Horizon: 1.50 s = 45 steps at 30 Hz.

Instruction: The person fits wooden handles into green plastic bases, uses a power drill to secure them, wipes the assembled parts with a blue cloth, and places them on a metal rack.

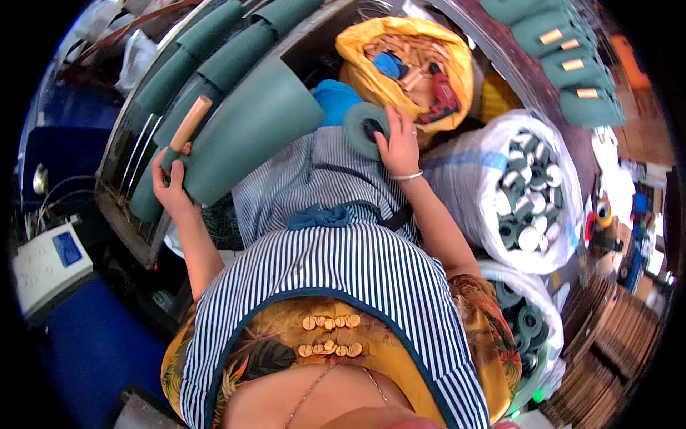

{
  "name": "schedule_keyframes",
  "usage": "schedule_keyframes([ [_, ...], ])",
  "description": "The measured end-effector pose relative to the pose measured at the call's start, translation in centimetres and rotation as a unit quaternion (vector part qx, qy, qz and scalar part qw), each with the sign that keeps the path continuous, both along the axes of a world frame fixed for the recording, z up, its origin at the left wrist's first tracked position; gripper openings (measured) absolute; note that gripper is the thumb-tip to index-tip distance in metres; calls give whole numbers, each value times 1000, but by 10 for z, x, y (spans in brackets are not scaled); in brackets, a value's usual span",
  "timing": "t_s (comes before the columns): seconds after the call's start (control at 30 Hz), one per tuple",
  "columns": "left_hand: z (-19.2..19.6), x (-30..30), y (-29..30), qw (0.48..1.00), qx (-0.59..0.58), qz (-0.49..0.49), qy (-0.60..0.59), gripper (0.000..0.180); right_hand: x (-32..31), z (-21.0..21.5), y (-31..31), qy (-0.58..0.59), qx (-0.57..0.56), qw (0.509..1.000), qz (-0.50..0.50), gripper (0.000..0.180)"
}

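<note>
My left hand is closed around the lower, green end of a wooden handle, which tilts up beside a large dark green cylinder. The cylinder lies at a slant across the left of my lap, and I cannot tell if the handle is joined to it. My right hand grips the right edge of a thick green ring with a dark centre, thumb and fingers around its rim. This ring rests over my lap, near the cylinder's wide end.
A yellow sack ahead holds wooden pieces and a red power tool. White sacks of green and white parts stand at right. More green cylinders fill a rack at left; green pieces with wooden handles line the far right.
</note>
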State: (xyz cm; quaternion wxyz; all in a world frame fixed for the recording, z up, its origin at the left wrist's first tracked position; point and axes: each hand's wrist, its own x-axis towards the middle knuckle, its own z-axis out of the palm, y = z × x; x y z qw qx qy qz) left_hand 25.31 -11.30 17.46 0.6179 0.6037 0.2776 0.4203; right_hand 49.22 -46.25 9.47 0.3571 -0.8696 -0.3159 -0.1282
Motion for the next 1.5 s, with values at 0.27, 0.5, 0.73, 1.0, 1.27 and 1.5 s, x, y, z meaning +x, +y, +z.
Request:
schedule_keyframes([
  [0.27, -2, -40, -30, 995, -83, 23, 45, 40, -18, 3, 11, -45, -101, 988, 112, 50],
  [0.5, 9, 22, -64, 986, -135, -96, 11, 45, -7, 104, 49, 180, 218, 945, 165, 43],
  [0.73, 41, 63, -54, 969, -123, -207, -60, 45, -13, 139, 27, 59, 262, 950, 160, 68],
  [1.0, 61, 103, -49, 837, -441, -310, 96, 35, 2, 157, 8, -78, 337, 885, 313, 60],
  [1.27, 78, 107, -36, 969, -31, -219, 109, 34, 11, 135, 17, 85, 261, 944, 181, 59],
  [1.5, 119, 88, -88, 715, 636, -288, 42, 22, 31, 68, 42, 665, 441, 592, 116, 65],
])
